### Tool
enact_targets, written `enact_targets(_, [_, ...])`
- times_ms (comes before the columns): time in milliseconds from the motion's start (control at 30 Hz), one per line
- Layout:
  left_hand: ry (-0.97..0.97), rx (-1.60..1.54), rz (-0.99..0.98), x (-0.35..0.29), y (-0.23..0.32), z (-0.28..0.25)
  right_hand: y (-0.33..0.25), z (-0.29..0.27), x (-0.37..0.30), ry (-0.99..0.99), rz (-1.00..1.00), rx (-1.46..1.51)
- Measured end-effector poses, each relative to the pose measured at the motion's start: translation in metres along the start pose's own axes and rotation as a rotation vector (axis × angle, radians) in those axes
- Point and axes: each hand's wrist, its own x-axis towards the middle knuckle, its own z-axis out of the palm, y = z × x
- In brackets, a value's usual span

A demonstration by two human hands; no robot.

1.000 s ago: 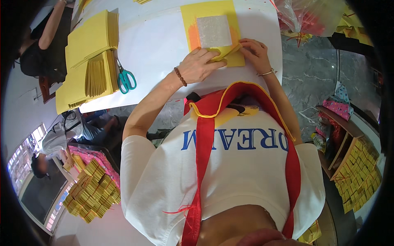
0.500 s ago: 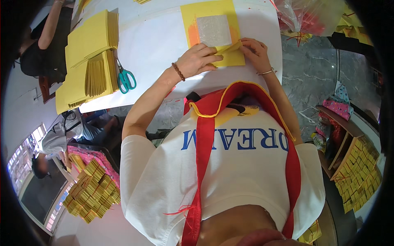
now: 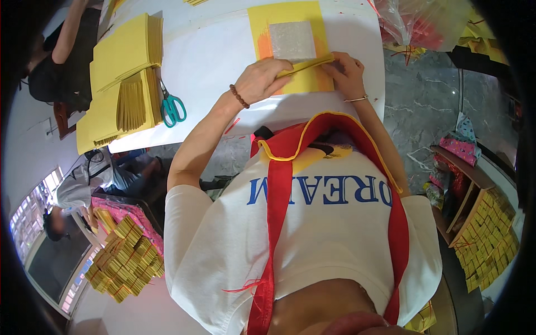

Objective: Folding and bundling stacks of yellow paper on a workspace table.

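A yellow paper sheet (image 3: 312, 84) with an orange patch and a silver-grey square (image 3: 291, 40) lies on the white table. Across its near part, a narrow folded strip of yellow paper (image 3: 307, 66) slants up to the right, just below the silver square. My left hand (image 3: 267, 79) pinches the strip's left end, and a bracelet of brown beads circles that wrist. At the strip's other end, my right hand (image 3: 346, 75) has its fingers closed on the paper. Whether the strip is joined to the sheet beneath cannot be made out.
Stacks of yellow paper (image 3: 120, 56) stand on the table's left side, with teal-handled scissors (image 3: 173, 109) beside them. Tied yellow bundles (image 3: 125, 259) are piled at lower left, more (image 3: 486, 240) at right. Two other people are at the left. A clear plastic bag (image 3: 416, 25) is at upper right.
The yellow strip is now narrower and more clearly folded, slanting up to the right. My left hand has shifted slightly left; my right fingers have drawn in at the strip's right end.
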Motion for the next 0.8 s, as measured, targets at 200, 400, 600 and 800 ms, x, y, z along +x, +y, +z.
enact_targets(200, [0.125, 0.086, -0.013, -0.009, -0.017, -0.021, 0.003, -0.001, 0.003, -0.067, 0.133, 0.177])
enact_targets(400, [0.176, 0.334, 0.042, -0.012, -0.039, -0.013, -0.022, -0.013, 0.017, 0.009, 0.069, 0.211])
enact_targets(600, [0.237, 0.326, 0.114, -0.030, -0.007, -0.019, -0.039, -0.030, 0.012, -0.040, -0.417, -0.076])
enact_targets(800, [0.177, 0.052, -0.047, -0.053, 0.011, 0.003, -0.024, -0.014, -0.017, -0.369, -0.392, 0.167])
